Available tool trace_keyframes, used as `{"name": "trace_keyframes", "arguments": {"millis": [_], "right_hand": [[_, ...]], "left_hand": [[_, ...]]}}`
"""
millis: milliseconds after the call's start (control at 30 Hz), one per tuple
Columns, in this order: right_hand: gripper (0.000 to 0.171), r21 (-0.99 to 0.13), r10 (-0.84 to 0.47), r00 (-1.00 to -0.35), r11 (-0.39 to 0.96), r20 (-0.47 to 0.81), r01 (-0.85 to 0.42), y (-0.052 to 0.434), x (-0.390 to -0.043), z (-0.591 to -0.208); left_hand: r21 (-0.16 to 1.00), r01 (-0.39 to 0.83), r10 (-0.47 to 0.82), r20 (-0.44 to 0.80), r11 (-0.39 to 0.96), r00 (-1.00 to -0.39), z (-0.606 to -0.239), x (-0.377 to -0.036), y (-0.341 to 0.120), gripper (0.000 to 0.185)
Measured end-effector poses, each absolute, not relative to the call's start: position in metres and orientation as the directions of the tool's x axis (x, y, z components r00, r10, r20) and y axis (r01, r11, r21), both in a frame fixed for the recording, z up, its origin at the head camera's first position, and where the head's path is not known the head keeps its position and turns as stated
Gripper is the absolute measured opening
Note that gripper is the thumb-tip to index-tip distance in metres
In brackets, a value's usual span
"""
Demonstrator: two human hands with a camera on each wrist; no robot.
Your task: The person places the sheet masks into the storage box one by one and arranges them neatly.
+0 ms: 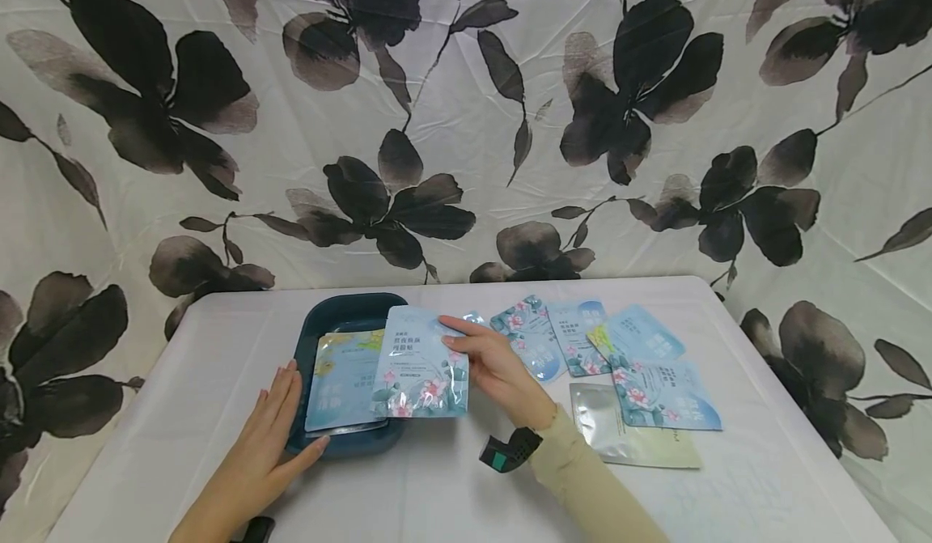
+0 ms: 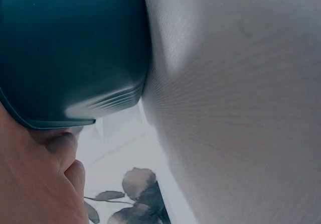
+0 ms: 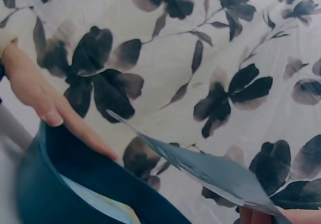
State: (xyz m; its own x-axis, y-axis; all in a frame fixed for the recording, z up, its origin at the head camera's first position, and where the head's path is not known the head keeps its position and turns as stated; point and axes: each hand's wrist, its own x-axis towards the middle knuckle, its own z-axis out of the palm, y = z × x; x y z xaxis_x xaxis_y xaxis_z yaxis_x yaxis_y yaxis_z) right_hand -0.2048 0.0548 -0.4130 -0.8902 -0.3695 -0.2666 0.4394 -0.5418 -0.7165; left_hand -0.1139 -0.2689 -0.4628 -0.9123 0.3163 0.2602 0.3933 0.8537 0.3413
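Note:
My right hand (image 1: pixel 506 373) pinches a light-blue sachet with pink flowers (image 1: pixel 418 361) by its right edge, thumb and fingers on either side. It hangs over the right part of a dark teal plastic bin (image 1: pixel 348 310). In the right wrist view the sachet's silvery underside (image 3: pixel 205 169) shows above the bin. Inside the bin lie several stacked sachets (image 1: pixel 342 381), the top one blue with yellow. My left hand (image 1: pixel 265 438) rests with straight fingers along the bin's left rim, its thumb near the front corner. The left wrist view shows the bin's outer wall (image 2: pixel 75 48) close up.
Several blue floral sachets lie loosely spread to the right, among them one near the front (image 1: pixel 670 397). Beneath it is a silver and pale-green sachet (image 1: pixel 600 422). All stand on a white-covered table (image 1: pixel 451 494); a flower-patterned cloth (image 1: pixel 510 146) hangs behind its back edge.

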Motion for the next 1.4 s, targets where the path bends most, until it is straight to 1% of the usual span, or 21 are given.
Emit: {"name": "trace_keyframes", "arguments": {"millis": [333, 733, 867, 1000, 1300, 1400], "right_hand": [[0.042, -0.775, -0.347, -0.900, -0.479, -0.265, 0.413, 0.012, -0.221, -0.405], [0.037, -0.860, -0.310, -0.906, -0.332, -0.288, 0.387, -0.028, -0.239, -0.405], [0.034, -0.903, -0.276, -0.928, -0.278, -0.252, 0.327, -0.041, -0.243, -0.408], [0.031, -0.945, -0.246, -0.946, -0.194, -0.213, 0.263, -0.050, -0.245, -0.413], [0.037, -0.967, -0.322, -0.919, -0.039, -0.228, 0.253, -0.057, -0.246, -0.414], [0.040, -0.974, -0.334, -0.916, 0.030, -0.221, 0.224, -0.058, -0.246, -0.414]], "left_hand": [[0.346, 0.391, 0.314, 0.258, 0.853, -0.914, -0.464, -0.114, -0.269, 0.100], [0.358, 0.391, 0.311, 0.262, 0.848, -0.914, -0.463, -0.113, -0.270, 0.100], [0.359, 0.404, 0.317, 0.278, 0.841, -0.907, -0.464, -0.113, -0.270, 0.100], [0.352, 0.421, 0.329, 0.293, 0.836, -0.898, -0.465, -0.114, -0.270, 0.100], [0.350, 0.433, 0.338, 0.300, 0.831, -0.892, -0.466, -0.114, -0.271, 0.101], [0.353, 0.431, 0.336, 0.300, 0.830, -0.893, -0.466, -0.114, -0.271, 0.100]]}}
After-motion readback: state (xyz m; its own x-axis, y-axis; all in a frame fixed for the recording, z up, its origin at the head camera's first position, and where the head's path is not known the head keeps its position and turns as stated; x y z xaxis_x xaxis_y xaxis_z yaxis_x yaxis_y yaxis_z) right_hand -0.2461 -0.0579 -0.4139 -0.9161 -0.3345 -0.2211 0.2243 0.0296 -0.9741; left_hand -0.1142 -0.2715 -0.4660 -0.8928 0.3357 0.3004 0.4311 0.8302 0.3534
